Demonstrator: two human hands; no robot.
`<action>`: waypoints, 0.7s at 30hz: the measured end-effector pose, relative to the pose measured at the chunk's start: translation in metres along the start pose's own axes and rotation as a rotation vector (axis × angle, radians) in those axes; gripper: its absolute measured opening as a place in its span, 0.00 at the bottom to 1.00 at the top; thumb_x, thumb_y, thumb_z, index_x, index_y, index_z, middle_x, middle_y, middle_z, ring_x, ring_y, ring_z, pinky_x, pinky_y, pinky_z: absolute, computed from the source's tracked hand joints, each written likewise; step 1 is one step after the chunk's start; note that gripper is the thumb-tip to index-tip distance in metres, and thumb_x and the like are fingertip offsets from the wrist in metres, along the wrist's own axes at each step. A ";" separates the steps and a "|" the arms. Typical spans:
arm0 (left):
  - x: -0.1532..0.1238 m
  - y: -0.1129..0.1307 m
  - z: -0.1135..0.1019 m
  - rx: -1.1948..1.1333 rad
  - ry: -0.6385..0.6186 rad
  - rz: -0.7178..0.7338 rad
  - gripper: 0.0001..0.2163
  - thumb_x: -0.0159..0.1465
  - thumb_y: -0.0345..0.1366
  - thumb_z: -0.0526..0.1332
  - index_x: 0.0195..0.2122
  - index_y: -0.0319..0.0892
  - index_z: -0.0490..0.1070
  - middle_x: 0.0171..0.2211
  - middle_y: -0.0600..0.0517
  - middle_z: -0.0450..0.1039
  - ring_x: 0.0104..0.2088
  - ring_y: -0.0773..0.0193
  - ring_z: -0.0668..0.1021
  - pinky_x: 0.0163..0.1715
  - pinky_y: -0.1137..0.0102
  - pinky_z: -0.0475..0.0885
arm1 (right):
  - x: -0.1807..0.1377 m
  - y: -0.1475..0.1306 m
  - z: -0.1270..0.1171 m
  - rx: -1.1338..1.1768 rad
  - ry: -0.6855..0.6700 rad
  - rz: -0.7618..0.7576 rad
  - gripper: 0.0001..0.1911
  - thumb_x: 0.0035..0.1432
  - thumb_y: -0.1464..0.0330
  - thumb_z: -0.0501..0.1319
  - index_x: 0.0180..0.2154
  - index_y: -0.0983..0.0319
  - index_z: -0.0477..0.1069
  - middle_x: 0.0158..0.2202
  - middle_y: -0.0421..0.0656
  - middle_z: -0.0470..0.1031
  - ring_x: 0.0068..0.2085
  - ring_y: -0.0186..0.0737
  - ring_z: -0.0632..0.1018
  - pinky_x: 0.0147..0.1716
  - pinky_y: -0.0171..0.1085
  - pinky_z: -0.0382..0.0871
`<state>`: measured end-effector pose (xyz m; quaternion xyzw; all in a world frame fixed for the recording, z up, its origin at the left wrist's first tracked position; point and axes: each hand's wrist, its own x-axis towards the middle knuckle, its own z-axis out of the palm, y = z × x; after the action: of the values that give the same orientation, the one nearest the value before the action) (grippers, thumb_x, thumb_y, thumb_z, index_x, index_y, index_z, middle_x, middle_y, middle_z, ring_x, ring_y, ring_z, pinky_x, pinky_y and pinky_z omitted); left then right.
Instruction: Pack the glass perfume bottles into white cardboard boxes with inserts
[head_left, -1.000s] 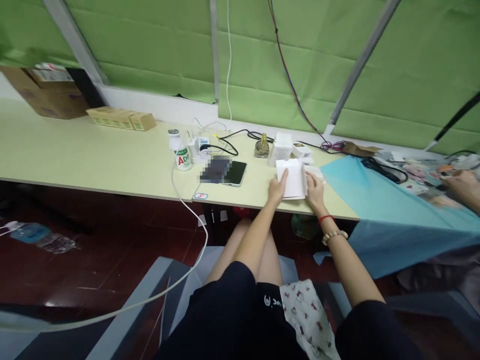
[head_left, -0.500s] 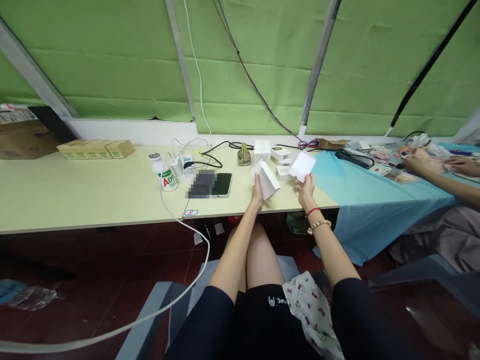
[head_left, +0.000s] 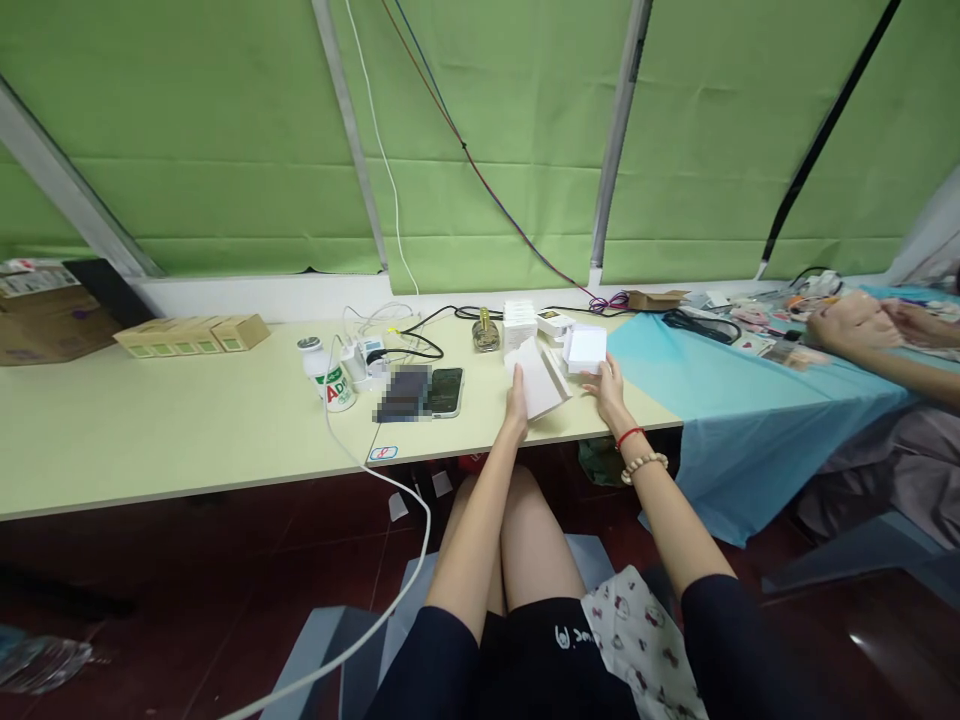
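My left hand [head_left: 517,405] is closed around the edge of a folded white cardboard piece [head_left: 541,382], held tilted just above the front of the table. To its right, my right hand [head_left: 609,390] grips a small white box [head_left: 585,350] by its lower edge. The underside of that box and part of the fingers are hidden. Just behind the two pieces stand a stack of white boxes [head_left: 519,325] and another white box [head_left: 555,325] with a dark and yellow mark. A glass bottle with a gold cap [head_left: 486,332] is left of the stack.
A phone [head_left: 447,392] lies left of my hands, near a white bottle [head_left: 328,375] and a power strip with cables. Brown cartons [head_left: 191,336] stand farther left. On the right, a co-worker's hands [head_left: 847,320] are over a blue cloth [head_left: 750,390].
The white box in my right hand has moved left and turned, closer to the folded piece. My left hand has tilted its cardboard flatter. The camera view has shifted slightly.
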<state>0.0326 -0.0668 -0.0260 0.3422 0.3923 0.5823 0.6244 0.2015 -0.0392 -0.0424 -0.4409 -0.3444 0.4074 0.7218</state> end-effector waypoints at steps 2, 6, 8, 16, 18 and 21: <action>0.001 0.000 0.000 -0.006 -0.005 0.007 0.22 0.67 0.50 0.51 0.48 0.34 0.69 0.43 0.43 0.72 0.44 0.57 0.75 0.43 0.69 0.73 | -0.002 0.000 0.001 -0.057 -0.056 -0.008 0.29 0.56 0.63 0.54 0.59 0.60 0.57 0.55 0.48 0.64 0.37 0.34 0.76 0.20 0.27 0.71; 0.001 -0.002 0.002 -0.009 -0.019 0.021 0.21 0.68 0.48 0.51 0.48 0.33 0.68 0.44 0.42 0.72 0.43 0.57 0.76 0.43 0.68 0.73 | -0.007 0.001 0.004 -0.220 -0.161 -0.051 0.27 0.52 0.61 0.58 0.53 0.64 0.66 0.52 0.49 0.66 0.41 0.36 0.74 0.20 0.25 0.69; 0.001 -0.002 0.002 -0.004 -0.003 0.040 0.21 0.69 0.48 0.49 0.50 0.33 0.67 0.46 0.42 0.71 0.45 0.57 0.75 0.44 0.69 0.72 | -0.010 0.000 0.004 -0.281 -0.178 -0.099 0.24 0.51 0.59 0.58 0.48 0.64 0.70 0.50 0.48 0.68 0.38 0.34 0.73 0.18 0.24 0.66; 0.000 -0.005 0.002 0.065 -0.006 0.152 0.20 0.68 0.46 0.53 0.54 0.38 0.61 0.45 0.42 0.70 0.41 0.58 0.76 0.39 0.68 0.75 | -0.016 -0.002 0.007 -0.217 -0.427 0.070 0.29 0.51 0.49 0.57 0.44 0.66 0.70 0.37 0.49 0.74 0.29 0.38 0.75 0.14 0.28 0.62; 0.001 -0.008 0.003 0.079 0.010 0.189 0.20 0.67 0.46 0.55 0.55 0.39 0.59 0.45 0.42 0.69 0.40 0.59 0.76 0.38 0.68 0.75 | -0.020 -0.001 0.013 -0.212 -0.454 0.102 0.28 0.52 0.50 0.57 0.45 0.66 0.69 0.35 0.49 0.75 0.31 0.41 0.76 0.16 0.30 0.65; 0.004 -0.011 0.003 0.096 0.081 0.263 0.21 0.67 0.42 0.56 0.57 0.41 0.55 0.50 0.43 0.66 0.47 0.60 0.73 0.43 0.70 0.73 | -0.032 0.001 0.030 -0.158 -0.443 0.124 0.29 0.52 0.52 0.55 0.49 0.65 0.66 0.37 0.48 0.75 0.33 0.42 0.77 0.17 0.32 0.68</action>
<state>0.0404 -0.0636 -0.0344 0.3962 0.3962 0.6530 0.5095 0.1617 -0.0569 -0.0363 -0.4163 -0.4971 0.5096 0.5656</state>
